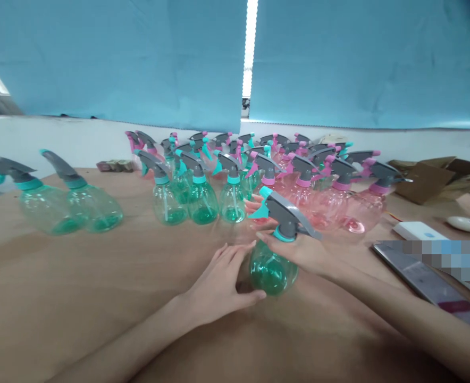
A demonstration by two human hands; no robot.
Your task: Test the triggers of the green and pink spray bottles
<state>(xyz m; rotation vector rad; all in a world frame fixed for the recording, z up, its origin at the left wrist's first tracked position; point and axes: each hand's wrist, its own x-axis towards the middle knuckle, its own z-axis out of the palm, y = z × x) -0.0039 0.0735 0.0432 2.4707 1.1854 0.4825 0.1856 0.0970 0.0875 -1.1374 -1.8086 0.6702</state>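
A green see-through spray bottle [273,271] with a grey and teal trigger head stands on the wooden table just in front of me. My right hand [299,250] is wrapped round its neck and shoulder. My left hand [219,284] cups the bottle's lower left side, with the fingers spread and the thumb against its base.
Behind stands a crowd of several spray bottles, green ones [201,199] to the left and pink ones [338,205] to the right. Two more green bottles [71,205] stand at far left. A white box [418,231], a flat grey device [426,276] and brown cardboard [430,178] lie at right.
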